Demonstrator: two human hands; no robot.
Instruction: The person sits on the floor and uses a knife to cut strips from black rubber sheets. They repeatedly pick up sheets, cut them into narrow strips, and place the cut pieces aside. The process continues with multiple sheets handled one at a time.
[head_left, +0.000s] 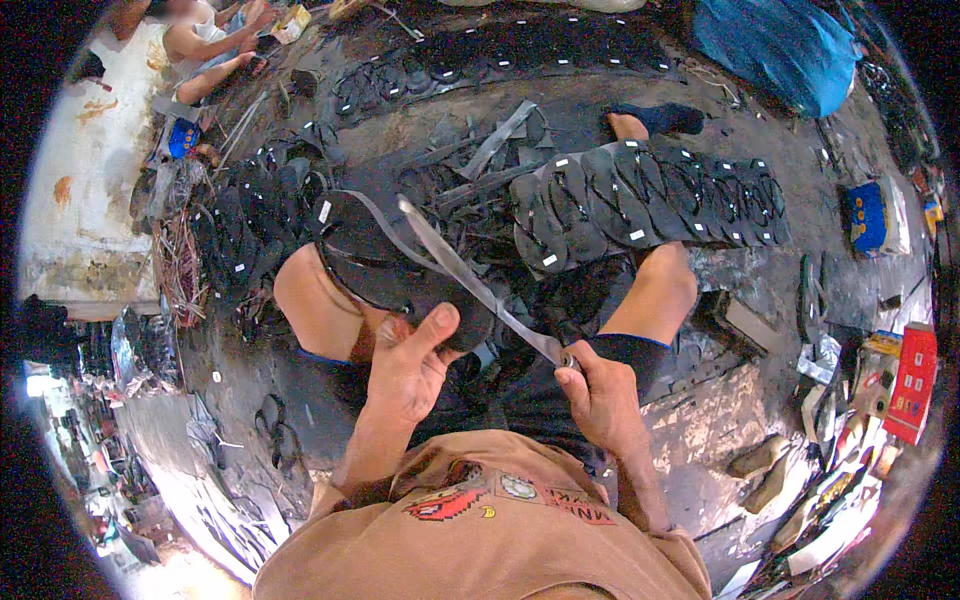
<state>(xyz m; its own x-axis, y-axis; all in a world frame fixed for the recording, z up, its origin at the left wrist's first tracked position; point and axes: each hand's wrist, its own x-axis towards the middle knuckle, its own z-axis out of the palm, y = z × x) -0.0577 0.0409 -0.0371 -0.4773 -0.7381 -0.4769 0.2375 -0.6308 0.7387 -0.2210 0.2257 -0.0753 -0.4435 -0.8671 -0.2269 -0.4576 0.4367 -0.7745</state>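
My left hand (410, 365) grips the heel end of a black flip-flop (375, 255), thumb on top. The sandal lies over my left knee, with a small white label near its toe. My right hand (602, 395) is closed round the handle of a long knife (515, 325). Its blade slants up and to the left, its middle close to the sandal's right edge. A thin grey-black strip (385, 222) curves along that edge toward the blade. Whether the strip is still joined to the sole, I cannot tell.
Black flip-flops stand packed in a row (640, 205) by my right knee, with more in a left-hand bunch (255, 215) and a far row (500, 60). Rubber offcuts (500, 140) litter the floor ahead. Another person (205, 45) sits far left. A blue tarp (780, 50) lies far right.
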